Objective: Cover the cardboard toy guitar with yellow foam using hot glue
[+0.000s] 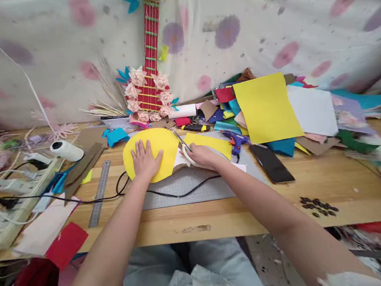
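Fingers of the left hand lie flat and spread, thumb held out to the side, pressing on a rounded yellow piece that sits on the left part of a grey cutting mat and reaches past its edge. Closed around the pale handles of a pair of scissors, the right hand works at the right side of that piece, with the blades pointing away from the body, toward its far right edge; how wide the blades stand is too small to tell. Just beyond the right hand lies a 2nd yellow piece, and whether the 2 yellow pieces are joined cannot be made out. A black cord runs over the mat between the 2 forearms. To the left, a metal ruler lies on the wooden table; to the right are a blue glue gun and a dark phone. Behind the hands, a black and yellow cutter lies near a red guitar decorated with pink flowers, which leans upright against the patterned curtain.
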Motion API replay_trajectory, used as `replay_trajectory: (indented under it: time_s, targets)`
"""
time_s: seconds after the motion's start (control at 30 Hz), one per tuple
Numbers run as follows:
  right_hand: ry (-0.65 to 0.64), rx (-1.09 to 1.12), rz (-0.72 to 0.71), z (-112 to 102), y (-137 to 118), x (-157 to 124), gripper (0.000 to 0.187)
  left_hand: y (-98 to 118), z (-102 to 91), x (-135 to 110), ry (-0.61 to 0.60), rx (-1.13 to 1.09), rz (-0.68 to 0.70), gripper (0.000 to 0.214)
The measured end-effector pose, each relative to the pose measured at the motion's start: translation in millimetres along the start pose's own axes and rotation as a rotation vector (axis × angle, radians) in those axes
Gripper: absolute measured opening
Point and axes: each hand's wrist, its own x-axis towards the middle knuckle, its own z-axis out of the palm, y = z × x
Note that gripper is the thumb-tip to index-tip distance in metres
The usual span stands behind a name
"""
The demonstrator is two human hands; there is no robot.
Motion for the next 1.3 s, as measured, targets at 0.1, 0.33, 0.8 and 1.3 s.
replay_trajectory:
  time_s: [0.1, 0.33, 0.8, 1.3]
  targets:
    - [-0.081, 0.128, -0.094, -10, 8, 3, 0.072, 1, 0.2, 0, 0.004, 0.006, 0.004, 0.075]
    - [-0.129, -0.011, -0.052, -25, 16, -7, 0.077, 4, -2.3, 0, -0.009, 0.0, -0.005, 0.075]
    - [-0.039, -0.112, -0.061, -12, 5, 0, 0.079, 2, -0.7, 2, -0.006, 0.004, -0.014, 0.076]
    - [-0.015, -0.098, -0.057, -11, -3, -3, 0.08, 2, -2.2, 1, -0.005, -0.008, -0.026, 0.075]
